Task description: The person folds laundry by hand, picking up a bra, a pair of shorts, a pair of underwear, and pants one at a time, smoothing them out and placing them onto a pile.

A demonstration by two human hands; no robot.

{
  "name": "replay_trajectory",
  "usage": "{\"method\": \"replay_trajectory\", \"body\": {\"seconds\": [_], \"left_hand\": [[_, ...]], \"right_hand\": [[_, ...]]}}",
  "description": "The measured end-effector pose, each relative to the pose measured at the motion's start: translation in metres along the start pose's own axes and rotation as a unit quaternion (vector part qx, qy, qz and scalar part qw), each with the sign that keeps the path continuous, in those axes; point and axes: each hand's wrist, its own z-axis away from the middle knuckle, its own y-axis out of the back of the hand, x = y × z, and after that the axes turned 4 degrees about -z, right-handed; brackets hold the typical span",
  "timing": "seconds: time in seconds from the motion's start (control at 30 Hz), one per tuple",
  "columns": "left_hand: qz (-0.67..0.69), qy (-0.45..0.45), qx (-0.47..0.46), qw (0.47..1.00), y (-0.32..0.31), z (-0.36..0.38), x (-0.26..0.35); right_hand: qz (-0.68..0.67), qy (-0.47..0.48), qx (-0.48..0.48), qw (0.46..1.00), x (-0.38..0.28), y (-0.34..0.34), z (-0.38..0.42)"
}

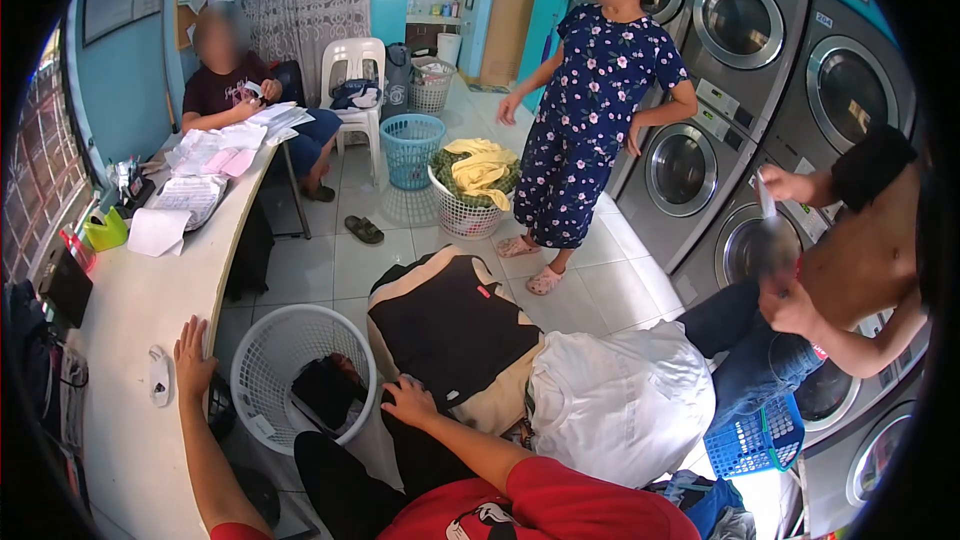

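Note:
My left hand (pixel 194 358) lies on the edge of the white counter (pixel 135 325), fingers stretched out and nothing in it. A small white object with a cord (pixel 158 376) lies on the counter beside it. My right hand (pixel 410 404) rests with spread fingers at my knee, close to a black and beige garment (pixel 455 315) on the pile in front of me. Between my hands stands a white laundry basket (pixel 262 365) with dark clothes (pixel 328 395) inside. To the right of the black garment, a white shirt (pixel 620 395) is spread over the pile.
A person in a floral outfit (pixel 610 120) stands near stacked laundry machines (pixel 740 20). Another sits behind papers (pixel 235 140); a third is at right. A basket with yellow cloth (pixel 475 215), a blue basket (pixel 410 155), a blue shopping basket (pixel 750 440) and a slipper (pixel 364 230) are on the floor.

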Motion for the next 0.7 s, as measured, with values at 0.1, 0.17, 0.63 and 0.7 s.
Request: {"method": "replay_trajectory", "body": {"seconds": [0.1,0.17,0.63,0.7], "left_hand": [[0.002,0.003,-0.002,1.0,0.0018,0.0004,0.0019],[0.003,0.004,-0.003,1.0,0.0018,0.0001,0.0019],[0.012,0.003,0.001,1.0,0.0046,0.0022,0.0054],[0.007,0.003,0.003,1.0,0.0056,0.0025,0.0068]], "right_hand": [[-0.023,-0.006,-0.017,1.0,0.0005,0.0002,-0.0003],[-0.006,-0.005,-0.009,1.0,0.0004,0.0007,0.0006],[-0.02,-0.001,-0.007,1.0,0.0044,-0.0034,-0.0034],[-0.021,0.005,-0.009,1.0,0.0072,-0.0055,-0.0047]]}}
